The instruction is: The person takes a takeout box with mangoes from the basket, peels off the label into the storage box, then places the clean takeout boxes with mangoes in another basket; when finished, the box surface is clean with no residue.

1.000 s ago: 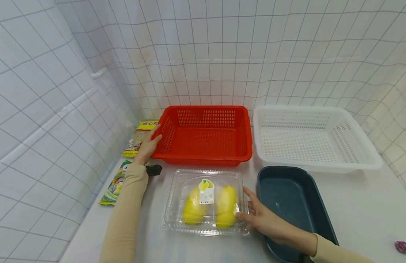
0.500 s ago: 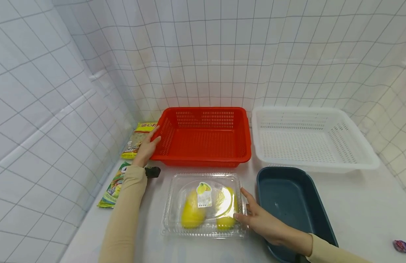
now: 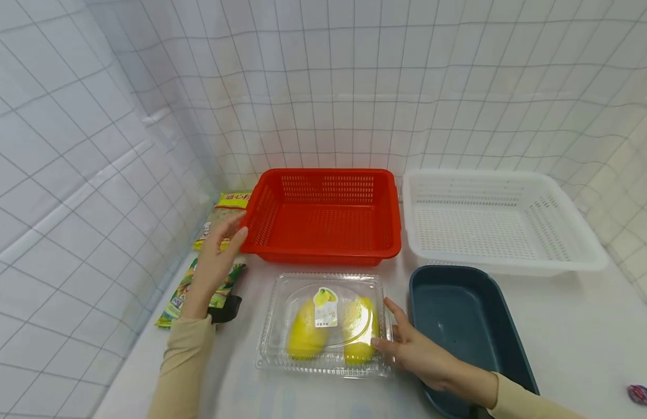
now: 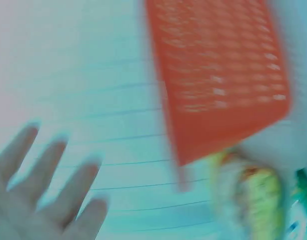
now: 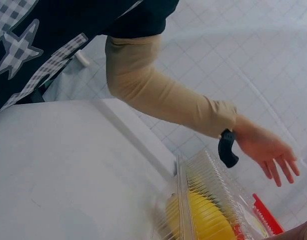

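Note:
A clear plastic clamshell box (image 3: 297, 291) with yellow fruits (image 3: 308, 331) inside and a fruit label (image 3: 325, 314) on its lid lies in the middle of the table. My right hand (image 3: 420, 352) holds the box's right edge, the thumb over the lid and the other fingers along the side. My left hand (image 3: 213, 262) hovers beside the red basket (image 3: 323, 256), just left of its near corner, over snack packets. In the left wrist view, blurred, its fingers (image 4: 41, 170) are spread and apart from the basket. The right hand is mostly outside its wrist view.
A yellow-topped packet (image 3: 234, 199) and a green packet (image 3: 181, 294) lie at the left, partly hidden by the left hand. A white basket (image 3: 491, 265) stands at the back right. A dark blue tray (image 3: 465, 314) sits right of the box; a small purple wrapped item (image 3: 642, 394) lies far right.
My left hand has let go of the red basket's left side and drawn back toward me and slightly left. The right hand stays at the box, which has hardly moved.

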`<state>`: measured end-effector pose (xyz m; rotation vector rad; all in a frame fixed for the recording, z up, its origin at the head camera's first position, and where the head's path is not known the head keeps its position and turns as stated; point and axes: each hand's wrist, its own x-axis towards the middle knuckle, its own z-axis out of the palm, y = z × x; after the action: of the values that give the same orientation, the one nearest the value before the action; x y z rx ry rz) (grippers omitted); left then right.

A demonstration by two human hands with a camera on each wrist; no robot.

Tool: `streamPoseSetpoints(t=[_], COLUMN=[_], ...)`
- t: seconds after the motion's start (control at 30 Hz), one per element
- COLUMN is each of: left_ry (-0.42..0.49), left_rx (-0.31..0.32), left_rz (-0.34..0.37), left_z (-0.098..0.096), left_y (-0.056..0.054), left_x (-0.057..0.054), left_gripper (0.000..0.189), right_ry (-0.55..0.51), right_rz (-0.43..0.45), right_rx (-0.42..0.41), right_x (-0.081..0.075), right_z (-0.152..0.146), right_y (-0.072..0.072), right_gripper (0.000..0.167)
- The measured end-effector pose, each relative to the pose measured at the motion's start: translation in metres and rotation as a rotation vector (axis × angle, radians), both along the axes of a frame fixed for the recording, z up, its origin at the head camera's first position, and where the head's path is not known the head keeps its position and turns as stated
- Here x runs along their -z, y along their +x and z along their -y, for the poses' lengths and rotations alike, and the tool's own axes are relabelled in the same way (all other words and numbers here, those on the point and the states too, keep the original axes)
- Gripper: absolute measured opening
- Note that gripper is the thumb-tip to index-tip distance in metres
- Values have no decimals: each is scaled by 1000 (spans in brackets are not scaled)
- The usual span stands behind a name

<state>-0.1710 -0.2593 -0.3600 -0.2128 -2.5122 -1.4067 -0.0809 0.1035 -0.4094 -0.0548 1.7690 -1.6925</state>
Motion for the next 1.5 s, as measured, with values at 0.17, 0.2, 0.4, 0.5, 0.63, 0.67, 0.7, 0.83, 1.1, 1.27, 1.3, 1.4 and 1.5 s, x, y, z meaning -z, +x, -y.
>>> streamPoseSetpoints(t=[0.17,0.2,0.4,0.5,0.63,0.67,0.7,0.83,1.1,1.27,1.3,1.4,1.5], left_ry=[-189,-226,-328,-368,-467,-497,-518,-562,-524,-502,-495,-477,-474], left_rx=[299,336,444,446,437,428,419,367,347,354,355,358,356], left_rz=[39,59,137,153,149,141,134,108,88,85,86,93,101], left_z=[-19,-24,-39,-42,-47,-48,-49,-53,-57,-55,-55,-55,-55], left_y=[54,61,79,78,78,78,79,81,82,81,81,81,81], left_x=[-7,-4,18,28,38,41,43,50,55,56,56,56,57], left_gripper=[48,51,76,82,86,86,87,88,88,88,88,88,88], right_ry=[-17,-17,-5,-6,-29,-35,-38,-4,222,339,361,396,398], right_rz=[10,13,13,3,4,6,10,-22,-611,-1129,-1186,-1285,-1302], right_rx=[2,4,8,10,8,7,8,29,-6,-68,-83,-150,-252], right_x=[0,0,-1,-1,1,1,1,-1,-12,-18,-20,-24,-26], right_z=[-2,-2,-1,-1,1,1,1,2,-3,1,3,10,19], right_y=[1,1,1,1,0,0,0,0,-6,-21,-25,-37,-49], right_gripper=[90,90,89,89,90,91,91,94,91,78,72,56,42])
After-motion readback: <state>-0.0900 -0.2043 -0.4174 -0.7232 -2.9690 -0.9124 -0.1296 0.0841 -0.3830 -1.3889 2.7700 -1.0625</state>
